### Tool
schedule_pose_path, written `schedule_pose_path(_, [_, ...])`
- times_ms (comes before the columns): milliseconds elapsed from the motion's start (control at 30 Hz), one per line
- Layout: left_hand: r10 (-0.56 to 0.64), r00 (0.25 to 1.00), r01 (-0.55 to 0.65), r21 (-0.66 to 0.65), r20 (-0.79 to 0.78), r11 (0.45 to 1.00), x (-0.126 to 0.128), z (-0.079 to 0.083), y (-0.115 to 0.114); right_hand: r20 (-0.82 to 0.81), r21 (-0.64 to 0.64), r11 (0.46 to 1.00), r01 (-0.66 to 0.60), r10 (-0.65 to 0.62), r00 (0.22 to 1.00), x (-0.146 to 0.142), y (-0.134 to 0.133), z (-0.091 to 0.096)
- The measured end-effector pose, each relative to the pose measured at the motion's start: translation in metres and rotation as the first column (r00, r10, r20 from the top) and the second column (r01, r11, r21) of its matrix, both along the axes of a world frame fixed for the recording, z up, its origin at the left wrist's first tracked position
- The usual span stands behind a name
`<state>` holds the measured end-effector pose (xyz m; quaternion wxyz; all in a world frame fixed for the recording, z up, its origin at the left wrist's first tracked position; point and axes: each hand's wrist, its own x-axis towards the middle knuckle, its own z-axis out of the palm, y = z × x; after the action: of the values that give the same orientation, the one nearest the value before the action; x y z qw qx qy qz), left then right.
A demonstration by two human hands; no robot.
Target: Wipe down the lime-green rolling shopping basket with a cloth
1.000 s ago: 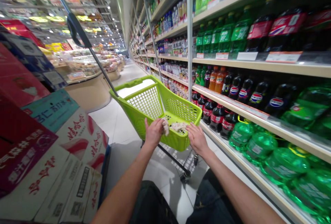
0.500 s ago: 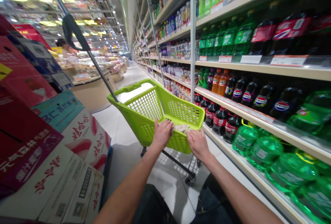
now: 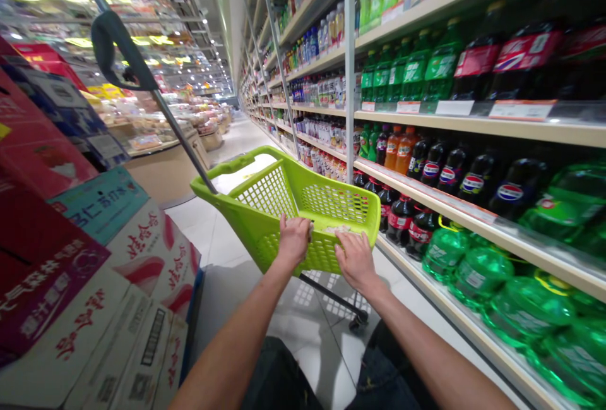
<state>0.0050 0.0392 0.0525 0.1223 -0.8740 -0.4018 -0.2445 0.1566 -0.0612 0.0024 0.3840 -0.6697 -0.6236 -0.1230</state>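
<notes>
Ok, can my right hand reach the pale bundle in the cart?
Probably yes: your right hand is close beside the pale bundle, and the green cart is open above it.

“娃哈哈” on a white carton [image 3: 154, 242]

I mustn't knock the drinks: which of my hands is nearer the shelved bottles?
Your right hand, farther along the rim of the green cart toward the shelved bottles; your left hand is nearer the stacked boxes.
</notes>
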Motion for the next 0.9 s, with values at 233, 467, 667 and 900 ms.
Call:
schedule_pose_path(233, [-0.114, 0.991, 0.116, 0.017, -0.067, 0.993, 0.017, -0.004, -0.015, 0.051, 0.029, 0.999, 0.043, -0.044, 0.998, 0.021, -0.003, -0.009])
schedule_pose_path(467, [0.073, 0.996, -0.06, 0.199, -0.058, 0.978, -0.078, 0.047, 0.012, 0.014, 0.036, 0.991, 0.132, -0.133, 0.991, 0.053, -0.006, -0.008])
schedule_pose_path(667, [0.222, 0.975, -0.214, 0.22, -0.015, 0.952, -0.094, 0.061, -0.002, -0.027, 0.061, 0.984, 0.17, -0.169, 0.985, 0.039, 0.005, -0.007])
schedule_pose_path(900, [0.069, 0.993, -0.059, 0.114, -0.091, 0.992, -0.062, 0.043, -0.016, 0.036, 0.055, 0.996, 0.066, -0.068, 0.997, 0.046, -0.001, -0.012])
